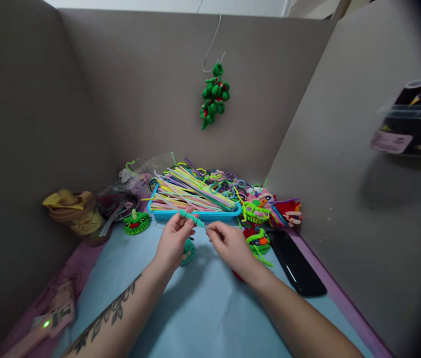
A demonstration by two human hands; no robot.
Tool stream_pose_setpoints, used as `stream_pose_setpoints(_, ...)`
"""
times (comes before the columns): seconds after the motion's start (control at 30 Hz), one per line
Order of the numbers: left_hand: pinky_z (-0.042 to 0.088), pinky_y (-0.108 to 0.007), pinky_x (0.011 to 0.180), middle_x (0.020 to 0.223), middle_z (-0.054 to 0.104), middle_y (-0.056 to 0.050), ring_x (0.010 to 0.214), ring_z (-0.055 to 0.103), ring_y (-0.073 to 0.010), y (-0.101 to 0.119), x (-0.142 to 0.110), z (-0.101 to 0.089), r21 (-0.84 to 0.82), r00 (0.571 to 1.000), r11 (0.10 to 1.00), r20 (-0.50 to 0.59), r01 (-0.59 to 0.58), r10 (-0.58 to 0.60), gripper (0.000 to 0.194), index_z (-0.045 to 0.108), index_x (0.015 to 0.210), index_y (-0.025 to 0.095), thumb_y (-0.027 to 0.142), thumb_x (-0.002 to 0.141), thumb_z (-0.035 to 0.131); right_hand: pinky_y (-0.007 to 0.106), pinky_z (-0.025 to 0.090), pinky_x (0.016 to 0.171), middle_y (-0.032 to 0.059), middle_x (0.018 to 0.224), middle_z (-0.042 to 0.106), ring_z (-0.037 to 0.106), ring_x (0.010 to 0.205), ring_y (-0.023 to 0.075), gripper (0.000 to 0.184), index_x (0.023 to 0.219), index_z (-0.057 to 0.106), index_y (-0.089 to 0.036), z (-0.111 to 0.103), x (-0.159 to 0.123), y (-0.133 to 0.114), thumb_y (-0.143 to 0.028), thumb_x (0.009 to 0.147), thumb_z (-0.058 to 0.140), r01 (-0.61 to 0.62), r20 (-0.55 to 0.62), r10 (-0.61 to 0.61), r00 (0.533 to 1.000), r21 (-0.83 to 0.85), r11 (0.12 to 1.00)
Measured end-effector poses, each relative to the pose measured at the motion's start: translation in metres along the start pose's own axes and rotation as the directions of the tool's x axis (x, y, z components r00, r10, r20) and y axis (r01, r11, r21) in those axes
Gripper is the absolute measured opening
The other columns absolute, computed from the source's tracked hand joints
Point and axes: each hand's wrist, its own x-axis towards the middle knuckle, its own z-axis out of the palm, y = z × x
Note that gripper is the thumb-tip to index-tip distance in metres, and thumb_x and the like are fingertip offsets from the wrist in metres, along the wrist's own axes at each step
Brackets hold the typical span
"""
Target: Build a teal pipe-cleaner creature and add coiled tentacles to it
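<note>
A turquoise pipe cleaner, wound into a tight coil, is held up above the middle of the table. My left hand is closed, pinching the coil between thumb and fingers. At the coil's right end, my right hand is closed in a pinch on what looks like a thin greyish rod, mostly hidden by the fingertips. Below the coil, a turquoise fuzzy piece lies on the blue table cover, partly behind my left wrist.
Behind my hands stands a blue tray of colourful pipe cleaners. Green fuzzy pieces lie left and right. A black phone is at right, a pink glue gun at left. A green ornament hangs on the grey partition.
</note>
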Motion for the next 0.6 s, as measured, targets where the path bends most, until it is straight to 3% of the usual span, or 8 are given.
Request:
stream_pose_setpoints(0.13, 0.044, -0.023, 0.065, 0.096, 0.067, -0.007, 0.078, 0.06, -0.0133, 0.002, 0.001, 0.001, -0.073, 0.997, 0.997, -0.079, 0.001, -0.007, 0.043, 0.062, 0.1, 0.017, 0.036, 0.064, 0.076, 0.022, 0.039, 0.058, 0.0005, 0.071, 0.065, 0.058, 0.064, 0.0138, 0.018, 0.083, 0.063, -0.02, -0.001, 0.0, -0.001, -0.026, 0.088, 0.047, -0.017, 0.018, 0.017, 1.0, 0.001, 1.0)
stream_pose_setpoints(0.23, 0.044, -0.022, 0.065, 0.086, 0.066, -0.004, 0.076, 0.059, -0.012, 0.005, 0.003, 0.0, -0.119, 0.994, 0.993, -0.114, -0.008, -0.006, 0.034, 0.063, 0.085, 0.015, 0.035, 0.062, 0.078, 0.024, 0.042, 0.065, 0.0014, 0.076, 0.065, 0.059, 0.07, 0.0153, 0.017, 0.087, 0.063, -0.02, 0.001, 0.001, -0.001, -0.025, 0.087, 0.047, -0.015, 0.035, 0.014, 0.999, 0.022, 1.0)
stream_pose_setpoints(0.37, 0.046, -0.021, 0.067, 0.08, 0.064, -0.002, 0.073, 0.058, -0.0107, 0.012, 0.006, -0.005, -0.151, 0.991, 0.987, -0.129, -0.058, 0.039, 0.028, 0.061, 0.077, 0.014, 0.032, 0.062, 0.078, 0.034, 0.04, 0.09, 0.0082, 0.11, 0.058, 0.052, 0.104, 0.0214, 0.03, 0.109, 0.058, -0.02, -0.001, -0.001, -0.005, -0.027, 0.08, 0.058, 0.081, -0.13, -0.068, 0.989, 0.097, 0.992)
stream_pose_setpoints(0.43, 0.047, -0.02, 0.065, 0.078, 0.062, -0.001, 0.071, 0.058, -0.0096, 0.017, 0.009, -0.009, -0.174, 0.986, 0.98, -0.156, -0.092, 0.065, 0.028, 0.061, 0.076, 0.014, 0.03, 0.061, 0.078, 0.036, 0.039, 0.092, 0.0087, 0.109, 0.056, 0.05, 0.106, 0.0212, 0.028, 0.108, 0.058, -0.021, -0.008, -0.004, -0.015, -0.029, 0.081, 0.058, 0.122, -0.188, -0.084, 0.979, 0.198, 0.973)
stream_pose_setpoints(0.5, 0.047, -0.018, 0.062, 0.073, 0.06, 0.001, 0.066, 0.056, -0.0077, 0.023, 0.012, -0.014, -0.201, 0.978, 0.973, -0.195, -0.115, 0.075, 0.028, 0.06, 0.074, 0.015, 0.029, 0.059, 0.079, 0.033, 0.044, 0.084, 0.0058, 0.092, 0.058, 0.054, 0.091, 0.0178, 0.017, 0.093, 0.062, -0.021, -0.017, -0.012, -0.032, -0.034, 0.084, 0.056, 0.171, -0.129, -0.13, 0.983, 0.378, 0.91)
stream_pose_setpoints(0.57, 0.047, -0.017, 0.059, 0.07, 0.058, 0.003, 0.062, 0.054, -0.0062, 0.027, 0.016, -0.018, -0.226, 0.97, 0.967, -0.233, -0.12, 0.066, 0.03, 0.06, 0.073, 0.015, 0.028, 0.056, 0.081, 0.027, 0.047, 0.071, 0.0036, 0.079, 0.058, 0.056, 0.075, 0.0142, 0.029, 0.085, 0.063, -0.02, -0.026, -0.025, -0.054, -0.048, 0.083, 0.054, 0.18, 0.05, -0.264, 0.963, 0.61, 0.772)
stream_pose_setpoints(0.6, 0.047, -0.016, 0.058, 0.07, 0.058, 0.003, 0.061, 0.053, -0.0059, 0.028, 0.017, -0.019, -0.235, 0.968, 0.965, -0.246, -0.118, 0.058, 0.031, 0.06, 0.072, 0.014, 0.027, 0.055, 0.082, 0.025, 0.048, 0.067, 0.0033, 0.077, 0.058, 0.057, 0.071, 0.013, 0.038, 0.083, 0.063, -0.02, -0.03, -0.035, -0.065, -0.056, 0.082, 0.051, 0.167, 0.135, -0.354, 0.925, 0.693, 0.701)
